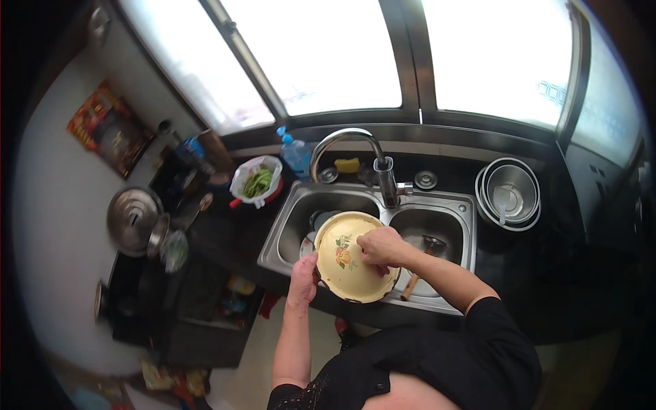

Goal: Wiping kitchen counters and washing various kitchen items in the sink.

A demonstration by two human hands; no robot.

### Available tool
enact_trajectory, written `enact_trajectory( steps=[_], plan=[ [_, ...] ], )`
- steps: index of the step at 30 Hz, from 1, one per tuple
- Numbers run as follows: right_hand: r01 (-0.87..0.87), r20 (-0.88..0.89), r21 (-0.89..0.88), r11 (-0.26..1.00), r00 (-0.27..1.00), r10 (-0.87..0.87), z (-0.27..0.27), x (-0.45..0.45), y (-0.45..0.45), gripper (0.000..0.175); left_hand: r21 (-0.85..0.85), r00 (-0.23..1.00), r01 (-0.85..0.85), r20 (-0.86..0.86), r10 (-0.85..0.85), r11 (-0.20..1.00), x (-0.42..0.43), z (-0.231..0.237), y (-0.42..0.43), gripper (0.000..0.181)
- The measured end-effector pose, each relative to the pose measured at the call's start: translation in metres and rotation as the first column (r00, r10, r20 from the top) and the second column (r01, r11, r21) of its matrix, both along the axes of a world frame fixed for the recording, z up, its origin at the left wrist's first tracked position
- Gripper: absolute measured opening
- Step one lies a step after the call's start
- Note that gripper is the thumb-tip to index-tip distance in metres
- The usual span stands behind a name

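A round cream enamel lid (333, 284) with a floral print and a chipped dark rim is over the front of the double-bowl stainless steel sink (469, 246). My left hand (304, 277) grips its rim on the left side. My right hand (383, 246) is curled against the lid's top, right of the flowers. Its fingers hide whatever is beneath them, so a knob or cloth there cannot be made out. Behind the lid, dishes (307, 245) lie partly hidden in the left bowl. A wooden-handled tool with a dark head (411, 286) rests in the right bowl, partly behind my right forearm.
The curved chrome faucet (344, 133) rises behind the sink, near a yellow sponge (347, 165) and a blue soap bottle (294, 156). Green vegetables (258, 182) sit in a lined container at left. Nested metal bowls (533, 205) stand at right. A metal pot lid (123, 225) leans against the left wall.
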State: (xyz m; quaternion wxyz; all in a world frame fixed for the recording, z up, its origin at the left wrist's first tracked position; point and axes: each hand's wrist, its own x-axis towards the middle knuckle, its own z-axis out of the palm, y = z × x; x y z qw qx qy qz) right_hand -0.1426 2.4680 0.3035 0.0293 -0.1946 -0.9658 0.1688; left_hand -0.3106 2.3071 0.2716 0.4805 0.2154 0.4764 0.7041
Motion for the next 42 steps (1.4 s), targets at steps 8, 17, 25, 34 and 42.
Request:
enact_trajectory(
  steps=[8, 17, 25, 34, 42],
  plan=[
    [0.632, -0.02, -0.128, 0.764, 0.769, -0.639, 0.0, -0.063, 0.045, 0.033, 0.001, 0.99, 0.075, -0.119, -0.074, 0.997, -0.129, -0.045, 0.066, 0.025],
    [0.803, 0.132, 0.339, 0.491, 0.476, -0.87, -0.061, -0.043, 0.099, 0.036, 0.004, 0.971, 0.236, 0.021, -0.237, 0.972, -0.172, -0.054, 0.114, 0.025],
    [0.855, 0.073, 0.313, 0.414, 0.413, -0.908, -0.085, -0.043, 0.086, 0.041, -0.102, 0.973, 0.202, -0.091, -0.211, 0.974, -0.152, -0.066, 0.141, 0.025],
    [0.801, -0.277, -0.526, 0.286, 0.156, -0.948, -0.053, -0.069, 0.055, 0.045, -0.171, 0.94, 0.154, -0.276, -0.198, 0.973, -0.14, -0.076, 0.141, 0.03],
    [0.536, -0.633, -0.254, 0.805, 0.537, -0.558, -0.099, -0.188, -0.015, 0.023, -0.151, 0.816, 0.002, -0.572, -0.089, 0.988, -0.129, -0.073, 0.135, 0.036]
  ],
)
